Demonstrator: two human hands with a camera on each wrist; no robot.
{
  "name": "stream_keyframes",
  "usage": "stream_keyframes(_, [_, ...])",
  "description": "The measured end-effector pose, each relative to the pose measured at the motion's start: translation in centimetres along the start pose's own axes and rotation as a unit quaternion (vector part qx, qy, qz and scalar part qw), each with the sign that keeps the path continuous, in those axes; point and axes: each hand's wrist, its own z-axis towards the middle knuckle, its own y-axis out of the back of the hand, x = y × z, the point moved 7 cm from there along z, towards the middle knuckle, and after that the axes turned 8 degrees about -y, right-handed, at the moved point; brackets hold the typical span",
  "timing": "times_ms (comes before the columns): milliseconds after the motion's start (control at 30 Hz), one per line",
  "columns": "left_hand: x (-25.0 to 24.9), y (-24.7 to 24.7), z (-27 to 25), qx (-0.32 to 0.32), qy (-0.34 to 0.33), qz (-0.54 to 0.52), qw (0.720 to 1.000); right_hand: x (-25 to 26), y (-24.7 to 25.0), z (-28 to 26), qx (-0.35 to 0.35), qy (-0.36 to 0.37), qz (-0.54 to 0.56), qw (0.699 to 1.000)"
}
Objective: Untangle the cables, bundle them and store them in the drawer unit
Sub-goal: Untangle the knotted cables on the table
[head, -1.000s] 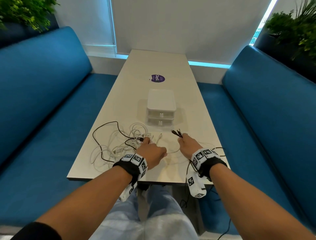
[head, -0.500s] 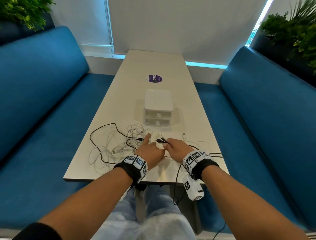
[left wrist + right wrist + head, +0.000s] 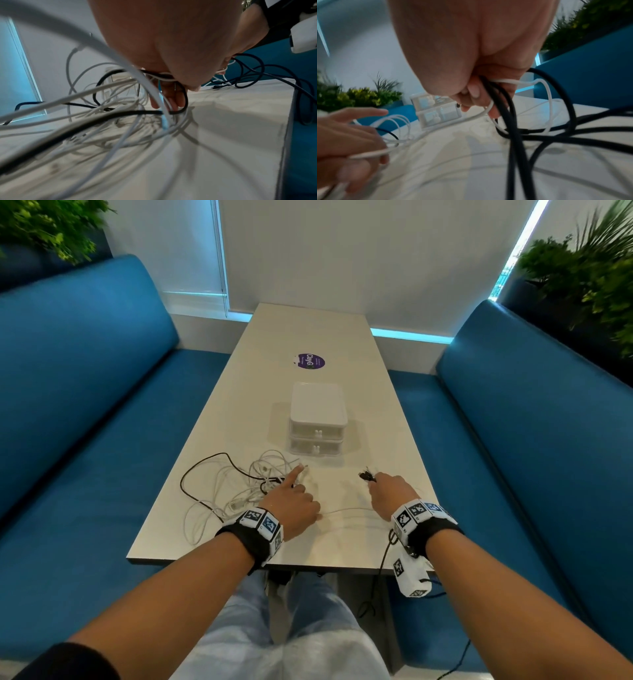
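A tangle of white and black cables lies on the near left of the white table. My left hand rests at its right edge, index finger stretched forward, the other fingers pinching a white cable. My right hand grips the black cable near its plug ends, with a white strand caught in the same fist. A thin white cable runs between the two hands. The white two-drawer unit stands behind them, both drawers closed.
Blue benches flank the table. A purple sticker lies beyond the drawer unit. Black cable hangs over the table's front edge by my right wrist. Plants stand in both far corners.
Half a second ago both hands met at the middle. Now my right hand has drawn away to the right with the black cable ends; the left hand stays at the tangle.
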Motion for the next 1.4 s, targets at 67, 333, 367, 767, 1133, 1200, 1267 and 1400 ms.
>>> stream_keyframes(67, [-0.2,0.2,0.3,-0.005,-0.006,-0.001,1.000,0.7,0.1,-0.3,-0.003,0.018,0.027,0.999])
stream_keyframes(333, [-0.8,0.7,1.2,0.011,0.012,-0.041,0.999,5.8,0.1,-2.0,0.020,0.132,0.130,0.983])
stream_keyframes(367, [-0.9,0.6,1.2,0.012,0.011,-0.045,0.999,6.1,-0.2,-2.1,0.040,0.132,0.150,0.979])
stream_keyframes(767, [-0.9,1.2,1.5,-0.019,0.017,-0.079,0.997,6.4,-1.4,-2.5,0.089,0.155,0.184,0.967])
stream_keyframes(1133, [0.7,0.3,0.8,-0.039,0.012,-0.107,0.993,1.8,-2.0,-1.0,-0.001,0.103,-0.139,0.985])
stream_keyframes(1200, [1.2,-0.2,0.7,-0.044,0.023,-0.106,0.993,0.8,-1.7,-0.7,0.003,0.081,-0.162,0.983])
stream_keyframes(1267, [2.3,-0.6,0.4,-0.050,0.044,-0.095,0.993,-0.6,-1.2,-0.4,0.008,0.049,-0.169,0.984])
stream_keyframes(1400, [3.1,-0.5,0.5,-0.044,0.064,-0.085,0.993,-1.4,-0.6,-0.1,0.004,0.014,-0.083,0.996])
